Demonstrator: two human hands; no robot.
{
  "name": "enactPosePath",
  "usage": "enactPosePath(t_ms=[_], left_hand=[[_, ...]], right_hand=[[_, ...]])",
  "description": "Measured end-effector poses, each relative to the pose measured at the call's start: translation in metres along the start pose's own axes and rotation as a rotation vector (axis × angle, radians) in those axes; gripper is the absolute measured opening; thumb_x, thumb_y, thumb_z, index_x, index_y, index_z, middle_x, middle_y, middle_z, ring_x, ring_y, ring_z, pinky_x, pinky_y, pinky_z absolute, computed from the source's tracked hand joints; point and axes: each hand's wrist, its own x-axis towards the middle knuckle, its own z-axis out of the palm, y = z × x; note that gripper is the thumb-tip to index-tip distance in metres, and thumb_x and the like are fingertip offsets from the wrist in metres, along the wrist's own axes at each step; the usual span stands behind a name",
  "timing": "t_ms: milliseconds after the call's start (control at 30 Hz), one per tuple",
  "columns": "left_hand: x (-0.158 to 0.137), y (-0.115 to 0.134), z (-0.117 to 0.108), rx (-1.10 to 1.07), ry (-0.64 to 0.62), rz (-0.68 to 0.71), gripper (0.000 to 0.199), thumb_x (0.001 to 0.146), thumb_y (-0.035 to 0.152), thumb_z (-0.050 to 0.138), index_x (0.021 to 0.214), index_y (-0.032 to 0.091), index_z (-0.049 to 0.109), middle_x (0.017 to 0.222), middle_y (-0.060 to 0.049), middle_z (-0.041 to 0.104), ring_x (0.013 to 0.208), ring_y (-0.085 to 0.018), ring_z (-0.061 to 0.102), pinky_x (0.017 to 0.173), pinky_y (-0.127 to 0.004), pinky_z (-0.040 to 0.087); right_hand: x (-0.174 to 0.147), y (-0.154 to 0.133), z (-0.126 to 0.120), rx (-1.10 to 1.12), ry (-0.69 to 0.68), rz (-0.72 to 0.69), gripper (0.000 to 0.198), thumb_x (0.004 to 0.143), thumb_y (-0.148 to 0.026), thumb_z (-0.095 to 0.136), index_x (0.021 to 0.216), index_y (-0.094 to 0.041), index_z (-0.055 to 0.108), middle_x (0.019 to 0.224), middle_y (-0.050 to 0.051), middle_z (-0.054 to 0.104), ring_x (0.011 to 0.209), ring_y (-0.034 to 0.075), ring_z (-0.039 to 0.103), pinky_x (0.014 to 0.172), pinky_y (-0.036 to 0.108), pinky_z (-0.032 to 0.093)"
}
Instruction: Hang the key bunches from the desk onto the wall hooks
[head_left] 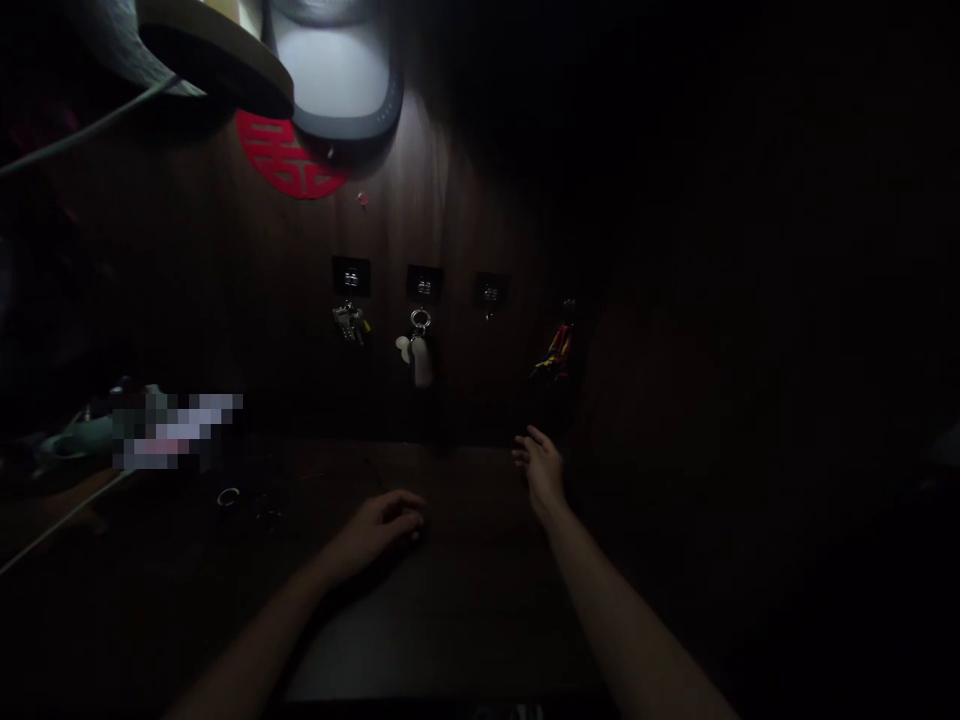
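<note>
My left hand (382, 525) rests on the dark wooden surface, its fingers loosely bent and the thumb apart from them, with nothing visible in it. Further right, my right hand (541, 470) is stretched out near the back of the surface, fingers apart and holding nothing. Above it, a bundle of red and yellow straps (559, 350) hangs from a hook on the back panel. To the left hang a bunch of keys (349, 322) and a keyring with pale fobs (420, 358). Between these and the straps is a bare hook (490, 293).
A lamp (337, 75) glows at the top, by a red paper cutout (292, 165). A round-edged object (217, 55) juts out at upper left. A metal ring (228, 497) lies left of my left hand. A pale cable (67, 515) crosses the left side. The right side is very dark.
</note>
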Motion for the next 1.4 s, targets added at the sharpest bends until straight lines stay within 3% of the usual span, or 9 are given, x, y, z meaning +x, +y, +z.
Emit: enactPosePath(t_ms=[233, 400, 500, 667, 767, 867, 967, 1167, 1400], left_hand=[[-0.004, 0.005, -0.002, 0.042, 0.017, 0.007, 0.034, 0.073, 0.041, 0.057, 0.097, 0.017, 0.060, 0.068, -0.001, 0.063, 0.065, -0.013, 0.057, 0.059, -0.024, 0.042], [0.000, 0.002, -0.007, -0.017, 0.090, 0.063, 0.035, 0.073, 0.043, 0.056, 0.096, 0.017, 0.060, 0.074, -0.002, 0.063, 0.061, -0.012, 0.057, 0.057, -0.023, 0.043], [0.002, 0.001, -0.011, -0.018, 0.213, 0.111, 0.034, 0.073, 0.045, 0.055, 0.091, 0.017, 0.061, 0.070, -0.001, 0.061, 0.059, -0.012, 0.057, 0.057, -0.024, 0.043], [0.003, 0.002, -0.023, -0.064, 0.514, 0.173, 0.036, 0.072, 0.046, 0.054, 0.095, 0.018, 0.057, 0.079, -0.001, 0.063, 0.065, -0.014, 0.059, 0.062, -0.025, 0.045], [0.005, -0.002, -0.034, 0.007, 0.740, 0.195, 0.031, 0.073, 0.041, 0.053, 0.093, 0.019, 0.057, 0.090, -0.004, 0.064, 0.082, -0.019, 0.060, 0.072, -0.028, 0.046], [0.007, -0.010, -0.043, 0.138, 0.821, 0.166, 0.025, 0.074, 0.035, 0.050, 0.092, 0.018, 0.057, 0.096, -0.006, 0.064, 0.092, -0.021, 0.059, 0.079, -0.031, 0.044], [0.007, -0.016, -0.044, 0.326, 0.728, 0.148, 0.025, 0.076, 0.031, 0.048, 0.094, 0.018, 0.058, 0.098, -0.007, 0.064, 0.094, -0.022, 0.058, 0.083, -0.032, 0.042], [0.002, -0.017, -0.032, 0.885, 0.392, 0.103, 0.022, 0.074, 0.035, 0.058, 0.090, 0.020, 0.062, 0.096, -0.006, 0.064, 0.094, -0.025, 0.055, 0.081, -0.036, 0.039], [0.001, -0.025, -0.029, 0.898, 0.173, 0.375, 0.018, 0.084, 0.024, 0.047, 0.094, 0.022, 0.061, 0.096, -0.004, 0.064, 0.091, -0.019, 0.055, 0.079, -0.031, 0.040]], right_hand=[[-0.034, 0.013, 0.014, -0.002, -0.097, 0.063, 0.035, 0.063, -0.038, 0.058, 0.093, -0.021, 0.059, 0.082, 0.004, 0.064, 0.055, 0.011, 0.057, 0.044, 0.021, 0.042], [-0.051, 0.016, 0.025, -0.168, -0.296, 0.004, 0.023, 0.063, -0.038, 0.057, 0.077, -0.020, 0.061, 0.071, 0.002, 0.063, 0.051, 0.011, 0.053, 0.042, 0.021, 0.037], [-0.059, 0.017, 0.028, -0.320, -0.462, -0.115, 0.017, 0.067, -0.034, 0.054, 0.074, -0.021, 0.062, 0.066, -0.001, 0.060, 0.053, 0.013, 0.054, 0.051, 0.025, 0.042], [-0.066, 0.016, 0.028, -0.497, -0.604, -0.319, 0.017, 0.074, -0.029, 0.048, 0.076, -0.024, 0.064, 0.082, 0.001, 0.065, 0.082, 0.019, 0.060, 0.077, 0.033, 0.043], [-0.067, 0.015, 0.027, -0.539, -0.641, -0.342, 0.018, 0.076, -0.028, 0.047, 0.077, -0.024, 0.064, 0.085, 0.002, 0.066, 0.087, 0.020, 0.060, 0.081, 0.034, 0.043], [-0.068, 0.015, 0.027, -0.587, -0.666, -0.365, 0.018, 0.077, -0.025, 0.047, 0.078, -0.023, 0.064, 0.086, 0.003, 0.066, 0.087, 0.020, 0.060, 0.081, 0.034, 0.043], [-0.070, 0.013, 0.027, -0.623, -0.688, -0.401, 0.018, 0.077, -0.022, 0.046, 0.080, -0.023, 0.065, 0.087, 0.004, 0.065, 0.086, 0.020, 0.060, 0.081, 0.033, 0.043], [-0.072, 0.011, 0.027, -0.726, -0.746, -0.469, 0.020, 0.080, -0.018, 0.045, 0.086, -0.022, 0.064, 0.089, 0.004, 0.064, 0.087, 0.018, 0.060, 0.081, 0.032, 0.044], [-0.082, 0.010, 0.032, -0.714, -0.807, -0.612, 0.029, 0.082, -0.014, 0.043, 0.104, -0.024, 0.059, 0.100, 0.004, 0.062, 0.094, 0.016, 0.057, 0.083, 0.031, 0.044]])
